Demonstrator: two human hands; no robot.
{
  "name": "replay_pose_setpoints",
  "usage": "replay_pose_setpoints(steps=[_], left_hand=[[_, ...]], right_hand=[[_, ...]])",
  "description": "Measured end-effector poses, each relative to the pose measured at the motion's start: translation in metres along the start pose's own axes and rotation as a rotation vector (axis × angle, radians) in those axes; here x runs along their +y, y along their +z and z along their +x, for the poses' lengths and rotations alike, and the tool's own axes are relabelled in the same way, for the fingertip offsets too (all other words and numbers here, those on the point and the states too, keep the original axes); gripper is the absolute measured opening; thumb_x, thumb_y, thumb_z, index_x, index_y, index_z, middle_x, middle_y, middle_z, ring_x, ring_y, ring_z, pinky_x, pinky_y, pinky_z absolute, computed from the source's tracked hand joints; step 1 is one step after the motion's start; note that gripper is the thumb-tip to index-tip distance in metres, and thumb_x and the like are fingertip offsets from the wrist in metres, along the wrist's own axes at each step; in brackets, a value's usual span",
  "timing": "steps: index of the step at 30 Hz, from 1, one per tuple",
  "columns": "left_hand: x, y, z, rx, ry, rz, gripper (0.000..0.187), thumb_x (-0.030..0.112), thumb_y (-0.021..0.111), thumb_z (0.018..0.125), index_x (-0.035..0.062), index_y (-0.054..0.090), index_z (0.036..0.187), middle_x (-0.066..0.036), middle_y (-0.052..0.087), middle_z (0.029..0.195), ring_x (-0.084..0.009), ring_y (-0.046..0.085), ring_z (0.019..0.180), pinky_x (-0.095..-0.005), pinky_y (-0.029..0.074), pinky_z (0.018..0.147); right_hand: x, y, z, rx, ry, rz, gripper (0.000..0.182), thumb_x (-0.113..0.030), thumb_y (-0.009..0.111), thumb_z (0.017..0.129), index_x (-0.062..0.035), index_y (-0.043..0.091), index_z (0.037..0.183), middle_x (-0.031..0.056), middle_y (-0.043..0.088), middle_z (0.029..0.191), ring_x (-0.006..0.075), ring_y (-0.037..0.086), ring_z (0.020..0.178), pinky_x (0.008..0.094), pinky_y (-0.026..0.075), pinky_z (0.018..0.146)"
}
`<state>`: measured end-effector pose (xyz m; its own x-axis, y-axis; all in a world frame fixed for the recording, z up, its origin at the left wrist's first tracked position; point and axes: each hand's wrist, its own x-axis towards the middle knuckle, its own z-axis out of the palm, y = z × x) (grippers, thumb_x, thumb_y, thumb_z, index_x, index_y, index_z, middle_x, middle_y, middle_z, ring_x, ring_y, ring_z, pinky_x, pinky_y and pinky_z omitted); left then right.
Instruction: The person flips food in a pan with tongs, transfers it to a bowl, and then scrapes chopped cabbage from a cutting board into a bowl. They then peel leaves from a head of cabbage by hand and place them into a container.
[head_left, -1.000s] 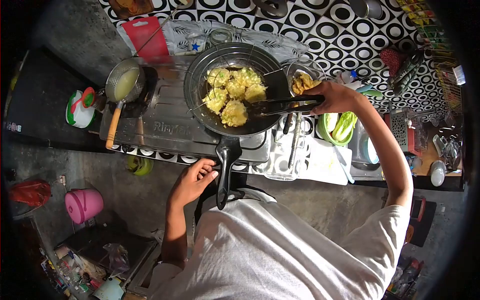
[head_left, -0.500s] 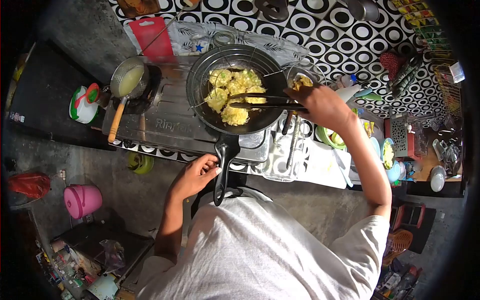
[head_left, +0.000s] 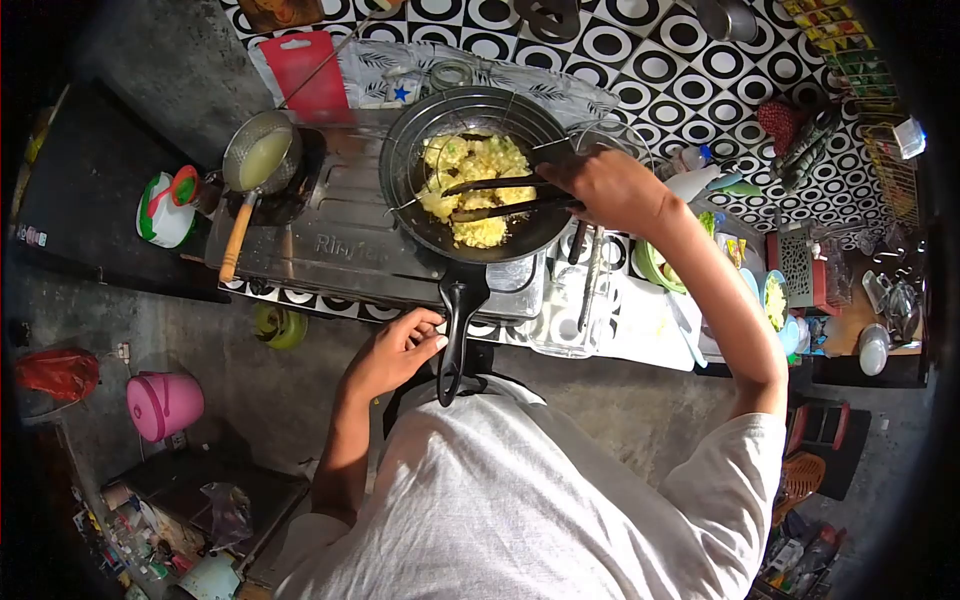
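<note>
My right hand (head_left: 610, 190) is closed around black tongs (head_left: 500, 202), reaching over the wok from the right. The tongs' two arms are spread, with their tips among yellow, lumpy fritters (head_left: 492, 157) in the dark wok (head_left: 545, 235). A wire rack ring (head_left: 470, 97) runs along the wok's far rim. The wok's black handle (head_left: 454, 345) points toward my body. Just left of the handle is my left hand (head_left: 395, 350), its fingers loosely bent and the thumb apart, fingertips right at the handle's edge and not wrapped around it.
A small pan of pale liquid (head_left: 262, 160) sits on the stove's (head_left: 350, 215) left burner. Right of the wok are a clear tray (head_left: 565, 325), a white board with a knife (head_left: 655, 325) and a green bowl (head_left: 655, 268). A pink bucket (head_left: 165, 403) stands on the floor at left.
The tongs have shifted left and slightly up among the fritters, my right hand moving with them. The wok and its handle sit a little further right. My left hand stays beside the handle.
</note>
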<state>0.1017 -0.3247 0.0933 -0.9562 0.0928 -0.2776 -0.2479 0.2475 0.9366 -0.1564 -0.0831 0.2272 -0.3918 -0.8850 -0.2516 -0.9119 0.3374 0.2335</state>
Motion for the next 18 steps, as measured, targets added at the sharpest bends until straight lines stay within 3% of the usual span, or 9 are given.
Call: replay_pose_setpoints(steps=[3, 9, 12, 15, 18], left_hand=[[0.001, -0.002, -0.003, 0.004, -0.023, 0.004, 0.033, 0.021, 0.067, 0.093, 0.0021, 0.058, 0.118, -0.005, 0.063, 0.094, -0.0107, 0.056, 0.079, -0.0273, 0.049, 0.073], [0.001, -0.003, -0.005, 0.007, -0.032, 0.007, 0.032, 0.021, 0.067, 0.093, 0.0029, 0.058, 0.118, -0.004, 0.062, 0.095, -0.0102, 0.054, 0.079, -0.0267, 0.048, 0.073], [0.001, -0.004, -0.008, 0.023, -0.020, 0.009, 0.031, 0.020, 0.068, 0.093, 0.0029, 0.058, 0.117, -0.003, 0.061, 0.094, -0.0099, 0.054, 0.078, -0.0264, 0.048, 0.072], [-0.002, -0.005, -0.012, 0.047, -0.020, -0.001, 0.030, 0.020, 0.068, 0.093, 0.0027, 0.059, 0.115, -0.003, 0.061, 0.091, -0.0098, 0.053, 0.076, -0.0265, 0.048, 0.071], [-0.007, -0.004, -0.014, 0.064, -0.019, 0.006, 0.029, 0.020, 0.068, 0.093, 0.0024, 0.059, 0.114, -0.004, 0.062, 0.090, -0.0101, 0.054, 0.075, -0.0268, 0.049, 0.070]], right_hand=[[0.001, -0.001, -0.004, 0.029, -0.027, -0.024, 0.063, -0.023, 0.074, 0.077, -0.0039, 0.055, 0.135, 0.0145, 0.068, 0.111, 0.0290, 0.066, 0.087, 0.0373, 0.053, 0.078], [-0.010, -0.007, 0.010, -0.107, 0.022, -0.134, 0.054, -0.017, 0.064, 0.084, -0.0076, 0.054, 0.137, 0.0135, 0.068, 0.109, 0.0285, 0.066, 0.085, 0.0380, 0.052, 0.080], [-0.008, 0.008, 0.007, 0.010, -0.008, -0.097, 0.051, -0.016, 0.059, 0.087, -0.0097, 0.054, 0.137, 0.0122, 0.067, 0.103, 0.0283, 0.066, 0.082, 0.0391, 0.052, 0.075], [-0.002, 0.038, 0.000, 0.195, -0.049, -0.074, 0.041, -0.011, 0.055, 0.086, -0.0084, 0.061, 0.127, 0.0110, 0.068, 0.090, 0.0246, 0.068, 0.071, 0.0368, 0.054, 0.063], [0.000, 0.051, -0.010, 0.225, -0.049, -0.002, 0.049, -0.018, 0.062, 0.085, -0.0105, 0.058, 0.133, 0.0119, 0.065, 0.092, 0.0259, 0.067, 0.071, 0.0376, 0.054, 0.064]])
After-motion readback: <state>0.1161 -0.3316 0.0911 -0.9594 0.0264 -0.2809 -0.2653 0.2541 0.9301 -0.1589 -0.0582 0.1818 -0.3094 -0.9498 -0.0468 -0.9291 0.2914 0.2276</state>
